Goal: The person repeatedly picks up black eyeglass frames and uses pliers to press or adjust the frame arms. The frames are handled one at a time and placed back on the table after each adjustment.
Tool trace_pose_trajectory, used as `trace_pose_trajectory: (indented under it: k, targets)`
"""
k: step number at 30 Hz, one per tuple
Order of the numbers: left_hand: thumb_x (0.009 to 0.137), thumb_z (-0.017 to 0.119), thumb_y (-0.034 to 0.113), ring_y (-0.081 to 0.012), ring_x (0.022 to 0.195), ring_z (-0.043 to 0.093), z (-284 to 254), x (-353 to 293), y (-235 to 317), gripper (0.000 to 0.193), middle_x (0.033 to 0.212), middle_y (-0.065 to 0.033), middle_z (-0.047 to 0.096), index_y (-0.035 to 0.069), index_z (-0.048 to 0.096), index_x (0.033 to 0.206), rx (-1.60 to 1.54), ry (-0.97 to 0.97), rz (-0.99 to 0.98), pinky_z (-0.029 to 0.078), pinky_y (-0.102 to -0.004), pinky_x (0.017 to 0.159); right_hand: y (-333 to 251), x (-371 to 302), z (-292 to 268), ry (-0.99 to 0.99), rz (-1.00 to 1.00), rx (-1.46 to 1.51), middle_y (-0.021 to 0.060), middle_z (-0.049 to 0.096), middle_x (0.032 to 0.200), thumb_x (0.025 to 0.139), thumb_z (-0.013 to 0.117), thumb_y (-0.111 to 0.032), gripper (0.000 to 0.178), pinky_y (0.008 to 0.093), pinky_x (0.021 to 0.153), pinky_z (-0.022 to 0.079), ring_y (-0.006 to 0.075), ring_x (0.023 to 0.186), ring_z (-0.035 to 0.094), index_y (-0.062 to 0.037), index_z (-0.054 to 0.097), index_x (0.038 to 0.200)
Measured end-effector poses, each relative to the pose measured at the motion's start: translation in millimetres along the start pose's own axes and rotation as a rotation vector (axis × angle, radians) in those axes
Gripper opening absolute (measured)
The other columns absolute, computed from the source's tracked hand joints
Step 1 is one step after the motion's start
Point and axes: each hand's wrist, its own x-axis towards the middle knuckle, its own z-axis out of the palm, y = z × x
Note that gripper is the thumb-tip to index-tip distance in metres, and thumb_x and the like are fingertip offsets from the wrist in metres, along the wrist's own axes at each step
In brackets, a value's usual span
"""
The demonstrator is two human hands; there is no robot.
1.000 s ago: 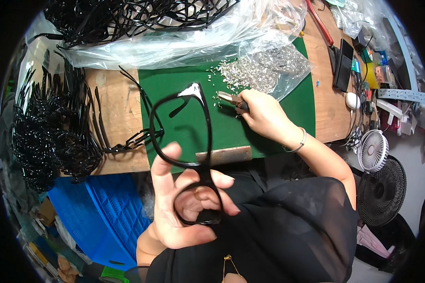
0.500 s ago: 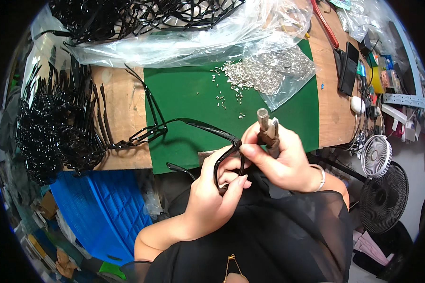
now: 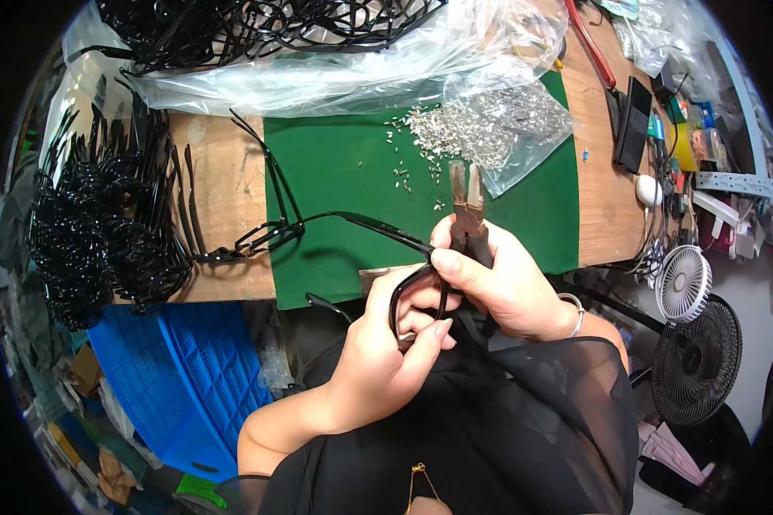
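Head view: the fingers of the left hand (image 3: 376, 360) are curled closed around the rim of a black eyeglass frame (image 3: 390, 232), the thumb pressing its near side. The right hand (image 3: 520, 292) has thumb and forefinger drawn together at the frame's hinge corner, the hand closed on the handles of the pliers (image 3: 470, 219), whose slightly parted jaws point away from the body. The frame is held in front of the person, above the near edge of a green mat (image 3: 343, 172).

On the mat, small silvery pieces (image 3: 429, 133) spill beside a clear bag (image 3: 520, 137). A second frame (image 3: 249, 242) lies across the mat's left edge. The mat covers part of a wooden table (image 3: 610, 206), with a dense stack of black frames (image 3: 103, 232) at the left and more in clear plastic sheeting (image 3: 318, 96) at the far side. A phone (image 3: 633, 129) lies toward the right end. Beyond that end are a white fan (image 3: 684, 283) and a black fan (image 3: 697, 360); below the left side sits a blue crate (image 3: 159, 386).
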Motion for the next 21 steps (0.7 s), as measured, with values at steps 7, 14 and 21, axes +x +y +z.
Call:
trace_pose_trajectory:
  k: [7, 14, 21]
  targets:
    - [0.081, 0.051, -0.008, -0.0096, 0.073, 0.057, 7, -4, 0, 0.044, 0.097, -0.0113, 0.055, -0.003, 0.032, 0.120, 0.012, 0.074, 0.043, 0.051, -0.0230, 0.066, -1, -2, 3, -0.011, -0.006, -0.053, 0.0007, 0.050, 0.073, 0.086, 0.057, -0.020, 0.019, 0.0204, 0.057, 0.041, 0.0060, 0.062, 0.048, -0.0035, 0.047, 0.089]
    - [0.080, 0.049, -0.012, -0.0134, 0.082, 0.055, 2, -3, 8, 0.048, 0.104, -0.0166, 0.050, -0.002, 0.026, 0.121, -0.097, -0.045, -0.044, 0.051, -0.0251, 0.067, 0, -6, -1, -0.048, -0.030, -0.017, 0.0005, 0.050, 0.074, 0.086, 0.056, -0.017, 0.017, 0.0206, 0.056, 0.041, 0.0055, 0.063, 0.047, -0.0038, 0.046, 0.089]
    - [0.077, 0.050, -0.014, -0.0152, 0.076, 0.058, 0, -4, 12, 0.050, 0.100, -0.0166, 0.052, 0.000, 0.028, 0.121, -0.248, -0.052, -0.101, 0.053, -0.0277, 0.066, 2, -5, -2, -0.057, -0.096, -0.080, -0.0004, 0.050, 0.076, 0.086, 0.057, -0.015, 0.017, 0.0204, 0.061, 0.040, 0.0045, 0.068, 0.047, -0.0037, 0.045, 0.090]
